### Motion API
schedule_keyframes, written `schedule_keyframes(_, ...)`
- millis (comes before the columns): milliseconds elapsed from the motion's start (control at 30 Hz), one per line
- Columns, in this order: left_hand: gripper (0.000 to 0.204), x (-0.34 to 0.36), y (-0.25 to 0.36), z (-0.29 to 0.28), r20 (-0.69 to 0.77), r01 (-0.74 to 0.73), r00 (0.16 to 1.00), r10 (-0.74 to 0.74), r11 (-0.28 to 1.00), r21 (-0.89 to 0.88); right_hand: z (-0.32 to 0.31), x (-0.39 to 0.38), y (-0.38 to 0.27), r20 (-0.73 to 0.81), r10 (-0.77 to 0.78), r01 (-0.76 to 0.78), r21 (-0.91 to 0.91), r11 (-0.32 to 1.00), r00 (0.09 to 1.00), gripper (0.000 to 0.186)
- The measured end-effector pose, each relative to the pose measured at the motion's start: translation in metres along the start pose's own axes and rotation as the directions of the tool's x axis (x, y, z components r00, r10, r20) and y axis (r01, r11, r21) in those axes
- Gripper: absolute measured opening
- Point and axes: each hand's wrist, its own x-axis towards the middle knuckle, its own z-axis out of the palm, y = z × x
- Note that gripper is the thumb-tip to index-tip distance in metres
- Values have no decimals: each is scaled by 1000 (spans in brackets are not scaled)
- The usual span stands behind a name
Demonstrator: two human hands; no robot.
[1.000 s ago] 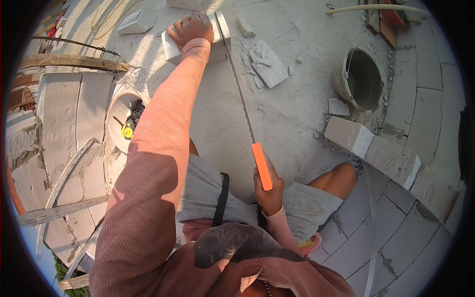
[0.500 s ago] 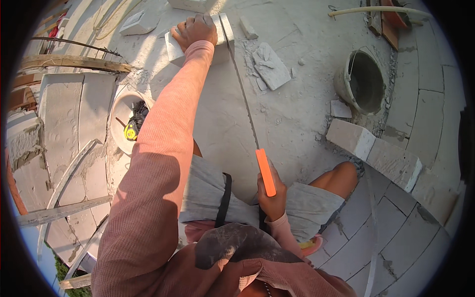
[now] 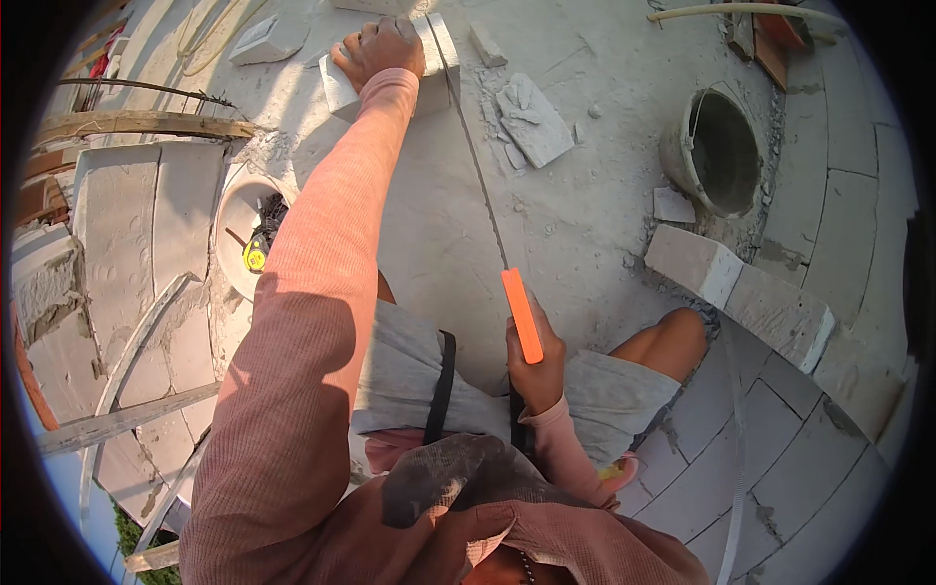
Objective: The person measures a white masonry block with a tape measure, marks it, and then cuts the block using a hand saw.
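Observation:
At the top of the view my left hand [image 3: 378,54] is closed over a pale grey lightweight concrete block [image 3: 432,90], pressing on its top. My right hand [image 3: 538,369] grips the orange handle of a hand saw [image 3: 481,180], low in front of my body. The long thin toothed blade runs forward from the handle to the block. Its far part sits in a narrow cut near the block's right end. A small block offcut [image 3: 487,45] lies just right of the block, and a flat broken slab [image 3: 535,119] with chips rests nearby on the dusty floor.
A grey mortar bucket [image 3: 717,151] stands at the right, beside a row of blocks [image 3: 780,312]. To the left, a pale bucket [image 3: 234,219] holds a yellow tape measure [image 3: 255,253]. Wooden boards [image 3: 146,123] lie at the far left, and a hose [image 3: 746,15] crosses the upper right.
My right hand and the saw have moved forward, toward the block, and the blade has slid farther along the cut. My left hand keeps its hold on the block.

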Motion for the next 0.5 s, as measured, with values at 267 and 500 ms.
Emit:
schedule_keyframes(267,46,-4,-1,3,-23,-26,999,26,999,21,60,109,29,53,-1,-3,74,997,999,61)
schedule_keyframes(500,43,6,2,1,-30,-63,998,63,998,25,9,15,17,63,146,-145,-18,989,987,67)
